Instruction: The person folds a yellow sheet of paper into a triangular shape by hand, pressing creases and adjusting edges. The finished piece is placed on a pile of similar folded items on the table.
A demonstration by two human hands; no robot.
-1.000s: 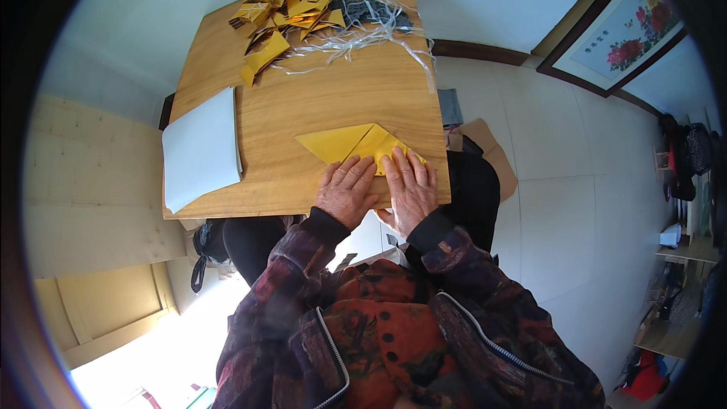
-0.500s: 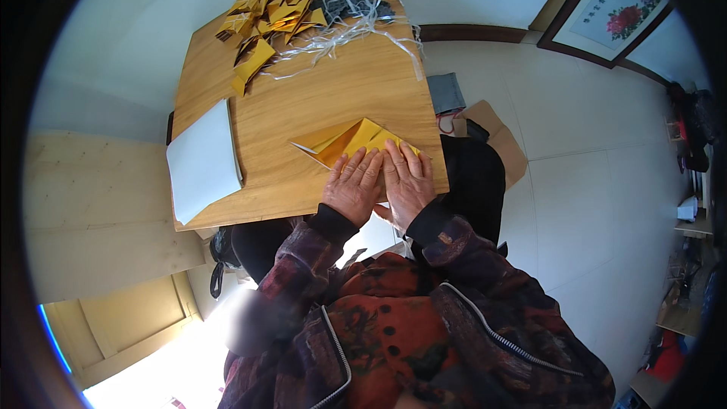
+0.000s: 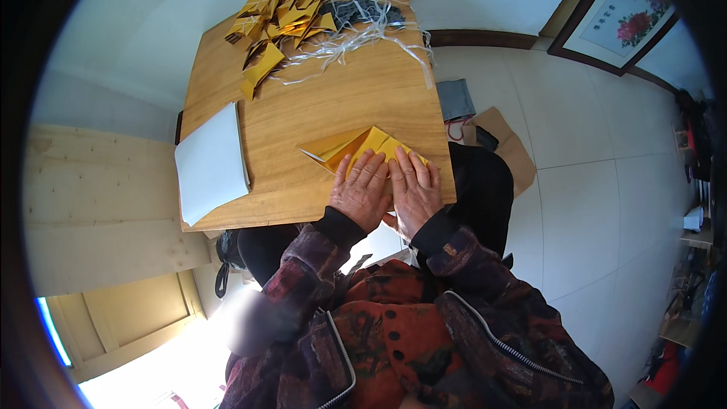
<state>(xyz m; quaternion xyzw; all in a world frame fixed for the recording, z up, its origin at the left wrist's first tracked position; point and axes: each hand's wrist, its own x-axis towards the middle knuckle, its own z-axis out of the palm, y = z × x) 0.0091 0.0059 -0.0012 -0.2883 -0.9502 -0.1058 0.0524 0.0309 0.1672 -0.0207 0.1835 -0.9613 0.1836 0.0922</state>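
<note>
A partly folded sheet of gold paper (image 3: 375,141) lies near the front edge of the wooden table (image 3: 303,117). Its left end stands up a little in a pointed flap, while the rest is flat. My left hand (image 3: 360,191) rests on the paper's near side with outstretched fingers. Right beside it, my right hand (image 3: 416,188) presses down with its fingers straight, and the right thumb reaches below the table edge. Both palms cover the nearer part of the paper. At the table's left lies a stack of white-backed sheets (image 3: 212,167).
At the far side sits a heap of folded gold paper pieces (image 3: 291,15). Beside it are tangled clear plastic strips (image 3: 363,34) and a dark grey bundle (image 3: 352,10). On the floor at right are a grey bag (image 3: 454,98) and a brown cardboard piece (image 3: 519,159).
The whole view has shifted slightly, so the table sits a little lower and further right. My hands stay on the gold paper, fingers slightly lower on it.
</note>
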